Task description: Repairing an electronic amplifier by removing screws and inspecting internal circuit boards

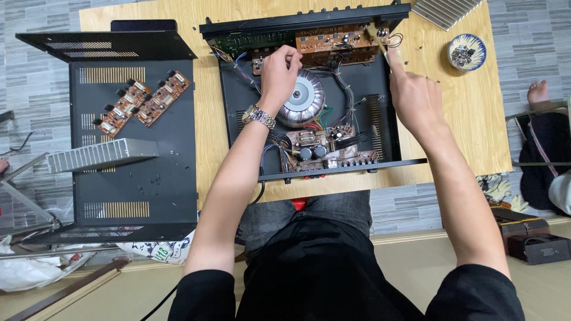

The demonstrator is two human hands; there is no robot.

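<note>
1. The amplifier point(309, 95) lies open in the upper middle of the frame on a wooden board point(464, 137). Its black cover point(131, 137) is already off and rests at the left of the frame.
2. Two small brown circuit boards point(144, 102) and a ribbed metal heat sink point(98, 154) lie on the cover, so I judge that several parts are already taken out. A second heat sink point(446, 10) shows at the upper right edge.
3. Inside the case the round transformer point(303, 98), the lower circuit board point(321, 148) and the upper circuit board point(339, 40) behind the front panel are still in place with their wires.
4. The left hand point(279, 74) is curled closed, just above the transformer, near the wires at the upper left of the case; I cannot tell what it grips.
5. The right hand point(416, 98) is clamped on a thin tool point(378, 41), whose tip touches the upper circuit board.
6. A small bowl point(467, 52) at the upper right holds dark small parts, probably screws.
7. As I judge it, the dismantling is about half done.
</note>
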